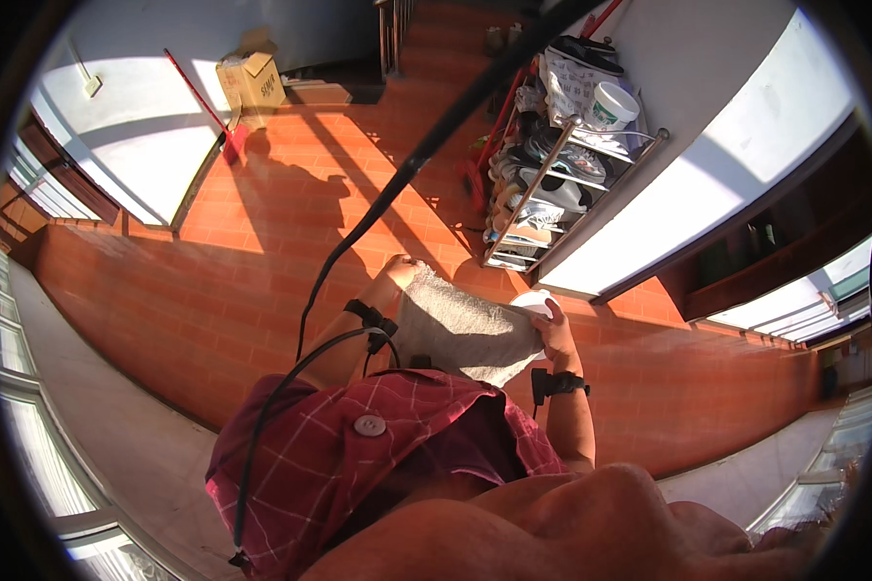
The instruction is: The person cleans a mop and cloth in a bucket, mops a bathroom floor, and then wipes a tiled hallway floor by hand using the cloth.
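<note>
A grey-beige terry cloth [465, 327] hangs spread between my two hands in front of my body. My left hand [402, 270] grips its upper left corner, and my right hand [552, 328] pinches its right edge. Behind the cloth and my right fingers, a white round container [530, 298] shows in part; I cannot tell whether it touches the hand. Sunlight falls on the upper part of the cloth, while shadow covers a band below. The cloth's lower left side is hidden by my checked red garment [407, 414].
A metal shoe rack [530, 196] with shoes stands ahead right, a white bucket [615, 106] on top. A cardboard box [251, 83] and a red dustpan [235, 144] are ahead left, by the wall. Stairs [436, 51] rise beyond the tiled floor [189, 290]. A black cable [400, 178] crosses the view.
</note>
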`<state>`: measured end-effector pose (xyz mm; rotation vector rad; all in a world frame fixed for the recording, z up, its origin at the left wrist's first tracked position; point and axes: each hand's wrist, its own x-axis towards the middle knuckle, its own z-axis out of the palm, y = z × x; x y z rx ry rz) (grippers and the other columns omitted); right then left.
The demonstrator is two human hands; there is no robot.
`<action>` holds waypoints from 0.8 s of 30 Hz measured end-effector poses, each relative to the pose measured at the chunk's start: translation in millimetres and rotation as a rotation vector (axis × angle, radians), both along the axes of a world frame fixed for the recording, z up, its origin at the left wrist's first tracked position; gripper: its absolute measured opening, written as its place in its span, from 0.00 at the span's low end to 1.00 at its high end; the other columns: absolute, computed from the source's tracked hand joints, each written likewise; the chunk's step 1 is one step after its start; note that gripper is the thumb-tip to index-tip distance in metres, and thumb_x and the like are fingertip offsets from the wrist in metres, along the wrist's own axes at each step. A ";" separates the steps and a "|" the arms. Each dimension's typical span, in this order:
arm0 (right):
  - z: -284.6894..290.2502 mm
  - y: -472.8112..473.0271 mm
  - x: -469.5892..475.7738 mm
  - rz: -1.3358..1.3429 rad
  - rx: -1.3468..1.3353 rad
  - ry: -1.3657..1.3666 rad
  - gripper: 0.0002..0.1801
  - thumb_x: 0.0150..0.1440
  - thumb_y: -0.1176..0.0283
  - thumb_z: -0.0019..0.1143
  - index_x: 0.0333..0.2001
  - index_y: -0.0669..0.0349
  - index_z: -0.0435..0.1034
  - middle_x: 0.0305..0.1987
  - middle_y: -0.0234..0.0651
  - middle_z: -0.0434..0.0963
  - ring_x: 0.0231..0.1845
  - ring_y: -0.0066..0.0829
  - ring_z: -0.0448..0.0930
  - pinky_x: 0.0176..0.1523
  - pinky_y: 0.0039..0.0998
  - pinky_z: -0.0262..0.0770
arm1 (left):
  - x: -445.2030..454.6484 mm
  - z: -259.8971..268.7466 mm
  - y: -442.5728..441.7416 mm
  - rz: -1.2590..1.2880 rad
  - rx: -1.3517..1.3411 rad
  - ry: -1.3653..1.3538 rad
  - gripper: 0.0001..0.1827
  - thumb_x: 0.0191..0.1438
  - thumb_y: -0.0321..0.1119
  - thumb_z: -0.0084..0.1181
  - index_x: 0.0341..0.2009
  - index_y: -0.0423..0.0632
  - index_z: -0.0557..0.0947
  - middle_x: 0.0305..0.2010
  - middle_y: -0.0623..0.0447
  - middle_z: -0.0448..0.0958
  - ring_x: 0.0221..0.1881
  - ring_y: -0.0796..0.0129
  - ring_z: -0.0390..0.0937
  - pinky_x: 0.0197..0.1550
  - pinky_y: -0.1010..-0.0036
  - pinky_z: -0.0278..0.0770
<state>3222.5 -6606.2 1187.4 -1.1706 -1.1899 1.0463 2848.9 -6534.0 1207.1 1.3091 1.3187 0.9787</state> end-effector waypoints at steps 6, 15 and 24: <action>9.6 -5.8 1.8 -0.102 0.152 -0.630 0.28 0.46 0.79 0.51 0.53 0.70 0.59 0.46 0.53 0.71 0.46 0.41 0.73 0.47 0.32 0.68 | 4.0 -27.4 27.3 0.123 0.275 0.068 0.15 0.54 0.32 0.47 0.46 0.41 0.67 0.41 0.48 0.72 0.39 0.67 0.69 0.40 0.73 0.68; 86.9 1.5 -43.9 -0.249 0.115 -0.926 0.20 0.50 0.77 0.42 0.50 0.66 0.64 0.44 0.56 0.72 0.47 0.49 0.73 0.48 0.37 0.68 | 7.4 9.5 23.5 0.091 0.352 0.291 0.23 0.54 0.31 0.42 0.56 0.39 0.60 0.41 0.35 0.73 0.36 0.55 0.75 0.33 0.66 0.72; 24.7 25.4 8.6 -0.250 0.092 -0.649 0.25 0.51 0.69 0.49 0.53 0.67 0.62 0.44 0.50 0.73 0.45 0.38 0.74 0.46 0.31 0.69 | -4.3 19.7 12.8 -0.102 0.068 0.091 0.31 0.47 0.28 0.50 0.57 0.40 0.60 0.34 0.44 0.74 0.34 0.63 0.72 0.35 0.70 0.71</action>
